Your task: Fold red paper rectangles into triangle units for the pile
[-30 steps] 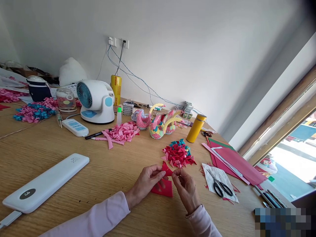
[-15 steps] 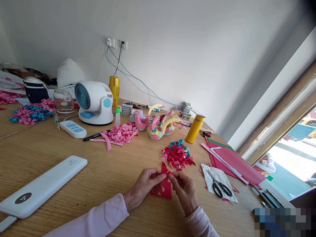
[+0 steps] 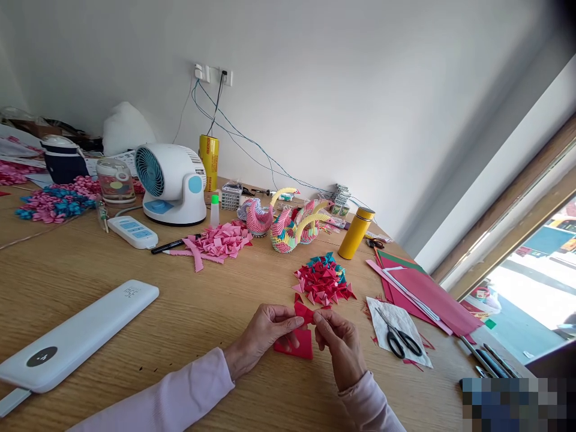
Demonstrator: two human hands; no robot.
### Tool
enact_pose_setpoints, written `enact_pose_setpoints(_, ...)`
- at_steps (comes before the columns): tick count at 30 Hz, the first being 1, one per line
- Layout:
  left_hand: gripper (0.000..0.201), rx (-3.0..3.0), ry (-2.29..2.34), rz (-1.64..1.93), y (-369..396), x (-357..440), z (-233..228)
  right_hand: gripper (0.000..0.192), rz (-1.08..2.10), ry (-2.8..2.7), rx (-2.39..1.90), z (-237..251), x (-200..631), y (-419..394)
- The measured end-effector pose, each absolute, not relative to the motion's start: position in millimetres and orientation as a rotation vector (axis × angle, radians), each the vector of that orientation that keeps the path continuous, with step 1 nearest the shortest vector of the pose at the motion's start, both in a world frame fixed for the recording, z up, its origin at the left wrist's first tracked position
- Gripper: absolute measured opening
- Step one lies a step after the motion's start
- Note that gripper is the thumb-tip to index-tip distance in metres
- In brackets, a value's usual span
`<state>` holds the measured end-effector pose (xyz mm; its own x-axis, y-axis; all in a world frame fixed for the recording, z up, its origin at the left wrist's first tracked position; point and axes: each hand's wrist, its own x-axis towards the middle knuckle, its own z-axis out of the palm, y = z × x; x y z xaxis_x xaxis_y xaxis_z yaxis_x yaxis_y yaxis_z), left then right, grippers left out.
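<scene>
Both hands meet over the table, left hand point(image 3: 265, 333) and right hand point(image 3: 339, 348) pinching a half-folded red paper piece point(image 3: 305, 313), spare red paper point(image 3: 297, 346) beneath, a pile of finished units point(image 3: 323, 281) just beyond.

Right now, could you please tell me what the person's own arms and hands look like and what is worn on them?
Both arms are covered by long, pale pink sleeves of a soft-looking fabric, ending in plain cuffs at the wrists. The left hand and right hand are bare: no gloves. No rings, watch or bracelets show, and the sleeves carry no visible print or markings.
</scene>
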<state>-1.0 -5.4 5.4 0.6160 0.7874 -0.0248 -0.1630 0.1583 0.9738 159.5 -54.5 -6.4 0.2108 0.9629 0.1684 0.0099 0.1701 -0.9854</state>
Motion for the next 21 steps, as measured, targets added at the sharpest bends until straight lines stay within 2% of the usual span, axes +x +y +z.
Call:
enact_pose_setpoints(9,0.036,1.27,0.579,0.87,-6,2,3,0.034,0.992,-1.041,-1.167,-13,147,-52)
enact_pose_setpoints(21,0.036,1.273,0.62,0.87,-8,4,5,0.041,0.91,-1.066,-1.193,-12,145,-57)
